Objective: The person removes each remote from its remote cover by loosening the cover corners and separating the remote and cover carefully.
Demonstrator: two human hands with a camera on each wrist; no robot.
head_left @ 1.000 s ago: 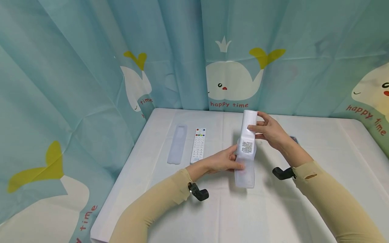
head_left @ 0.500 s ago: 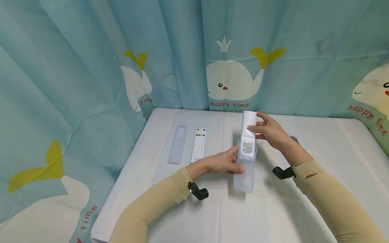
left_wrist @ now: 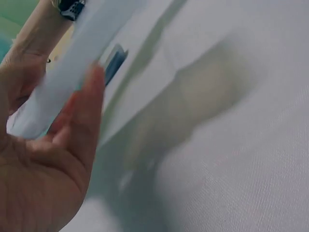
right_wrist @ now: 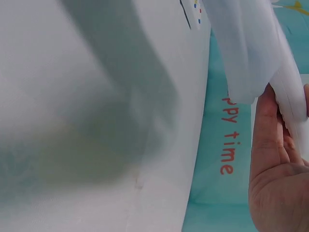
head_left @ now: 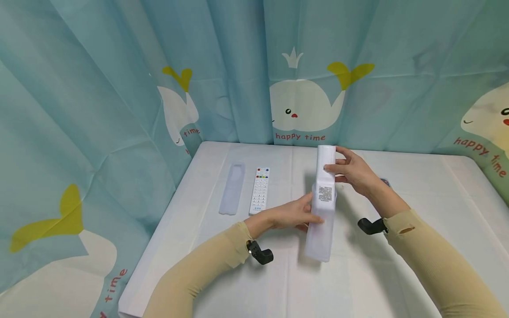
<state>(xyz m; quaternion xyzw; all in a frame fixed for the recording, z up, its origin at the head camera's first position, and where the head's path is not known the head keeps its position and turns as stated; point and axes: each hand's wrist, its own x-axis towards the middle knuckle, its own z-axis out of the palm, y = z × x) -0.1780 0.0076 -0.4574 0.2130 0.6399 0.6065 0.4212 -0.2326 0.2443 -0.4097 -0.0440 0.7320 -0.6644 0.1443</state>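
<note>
Two arms in tan sleeves reach in from the near edge of the white surface [head_left: 222, 282]. The left hand [head_left: 290, 215] comes from 7 o'clock. Its fingers [left_wrist: 87, 104] and thumb pinch the soft see-through cover [head_left: 318, 238] near its open top. The cover hangs down toward the person, just above the surface. The right hand [head_left: 354, 172] comes from 4 o'clock, a bit farther away. Its fingers [head_left: 332, 168] grip the top half of the white remote [head_left: 325, 170], which stands almost straight up. The remote's bottom end sits inside the cover.

Farther off at 10 o'clock, a second remote [head_left: 260, 190] with colored buttons lies flat, just beside another clear cover [head_left: 232, 189]. A blue whale curtain [head_left: 302, 79] hangs at the back.
</note>
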